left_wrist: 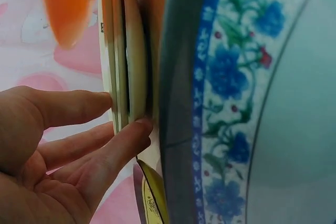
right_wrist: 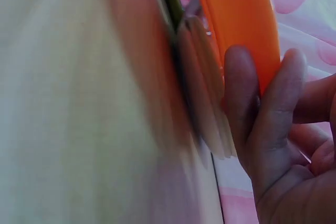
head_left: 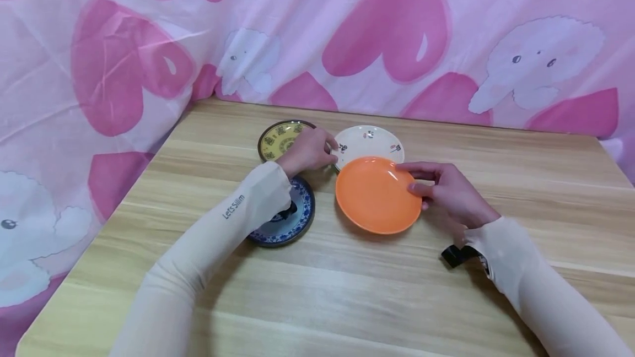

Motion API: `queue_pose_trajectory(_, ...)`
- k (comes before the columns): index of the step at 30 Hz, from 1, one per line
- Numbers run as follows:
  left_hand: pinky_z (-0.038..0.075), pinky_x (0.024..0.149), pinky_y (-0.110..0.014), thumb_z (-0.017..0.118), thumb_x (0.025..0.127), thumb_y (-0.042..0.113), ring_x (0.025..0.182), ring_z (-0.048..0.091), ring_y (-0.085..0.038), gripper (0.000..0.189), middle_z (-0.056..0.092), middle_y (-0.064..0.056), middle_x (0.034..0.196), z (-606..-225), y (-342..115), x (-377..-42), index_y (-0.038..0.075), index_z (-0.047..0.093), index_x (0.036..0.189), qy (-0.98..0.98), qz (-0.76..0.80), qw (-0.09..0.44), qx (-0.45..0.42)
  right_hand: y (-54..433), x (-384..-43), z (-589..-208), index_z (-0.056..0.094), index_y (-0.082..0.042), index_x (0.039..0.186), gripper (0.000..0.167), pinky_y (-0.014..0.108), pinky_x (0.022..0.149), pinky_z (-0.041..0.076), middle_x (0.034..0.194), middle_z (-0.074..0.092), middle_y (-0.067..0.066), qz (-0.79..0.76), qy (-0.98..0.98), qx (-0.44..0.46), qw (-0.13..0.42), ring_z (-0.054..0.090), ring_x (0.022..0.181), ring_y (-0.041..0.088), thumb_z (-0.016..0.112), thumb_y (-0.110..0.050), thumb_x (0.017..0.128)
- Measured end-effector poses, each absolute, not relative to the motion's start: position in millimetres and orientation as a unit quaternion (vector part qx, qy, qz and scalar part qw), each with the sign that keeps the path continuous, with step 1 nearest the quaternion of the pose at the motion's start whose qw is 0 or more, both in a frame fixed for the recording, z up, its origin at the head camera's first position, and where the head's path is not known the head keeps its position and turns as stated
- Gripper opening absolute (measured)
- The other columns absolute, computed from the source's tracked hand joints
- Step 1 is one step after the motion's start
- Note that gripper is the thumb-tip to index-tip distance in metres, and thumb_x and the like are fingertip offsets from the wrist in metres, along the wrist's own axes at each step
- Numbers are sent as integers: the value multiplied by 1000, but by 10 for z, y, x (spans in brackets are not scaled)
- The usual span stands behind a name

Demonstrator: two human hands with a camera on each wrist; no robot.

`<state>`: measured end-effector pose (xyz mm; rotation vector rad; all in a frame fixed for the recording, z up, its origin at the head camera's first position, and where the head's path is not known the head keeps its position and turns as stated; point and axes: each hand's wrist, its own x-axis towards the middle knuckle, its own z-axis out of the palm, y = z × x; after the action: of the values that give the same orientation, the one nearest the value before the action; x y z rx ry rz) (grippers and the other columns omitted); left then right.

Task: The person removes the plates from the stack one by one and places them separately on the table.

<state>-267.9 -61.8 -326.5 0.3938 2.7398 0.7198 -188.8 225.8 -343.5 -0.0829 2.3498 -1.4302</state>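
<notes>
An orange plate [head_left: 378, 196] is held by its right edge in my right hand [head_left: 448, 191], thumb on top and fingers beneath. It is raised off the table, tilted slightly, in front of a white plate [head_left: 369, 142] with small printed figures. At that white plate's left rim, my left hand [head_left: 308, 150] pinches the edge; the left wrist view shows stacked rims [left_wrist: 118, 51] between thumb and fingers. Under the left forearm lies a blue-and-white flowered plate [head_left: 302, 219], partly hidden by the sleeve. A yellow plate [head_left: 280, 135] with a dark rim sits behind the left hand, partly covered.
The plates stand on a wood-grain table [head_left: 347, 302]. Pink heart-patterned cloth [head_left: 387, 26] hangs along the back and left sides. A black strap [head_left: 456, 256] hangs at the right wrist.
</notes>
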Motion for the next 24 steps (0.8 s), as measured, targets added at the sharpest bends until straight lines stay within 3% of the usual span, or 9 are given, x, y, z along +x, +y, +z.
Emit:
queue_pose_trajectory(5, 55, 100, -36, 75, 89, 19, 111, 68, -24, 38, 73, -11, 121, -3272, -619, -2679, 10, 68, 126, 950, 246, 133, 142, 2250, -1827, -3488, 59, -16, 140, 48, 24, 58, 53, 131, 63, 1, -518, 830, -39, 204, 55, 62, 10, 65, -8, 94)
queue_pose_trajectory(11, 55, 99, -35, 75, 90, 21, 111, 68, -23, 39, 73, -10, 121, -3282, -626, -2682, 11, 68, 127, 950, 242, 132, 145, 2175, -1735, -3497, 61, -18, 138, 46, 26, 57, 54, 139, 58, 9, -519, 820, -68, 234, 56, 62, 14, 66, -9, 94)
queue_pose_trajectory(20, 51, 105, -38, 74, 90, 21, 115, 67, -24, 38, 74, -10, 120, -3296, -628, -2690, 9, 69, 125, 953, 227, 112, 168, 2111, -1693, -3572, 59, -14, 139, 47, 24, 59, 56, 141, 59, 10, -554, 778, -54, 292, 61, 78, 16, 66, -4, 94)
queue_pose_trajectory(24, 52, 105, -37, 74, 90, 21, 115, 68, -24, 38, 74, -11, 120, -3298, -639, -2689, 9, 69, 125, 952, 229, 114, 169, 2095, -1696, -3589, 58, -15, 140, 49, 28, 62, 60, 144, 57, 13, -543, 783, -57, 297, 65, 92, 20, 66, -3, 93)
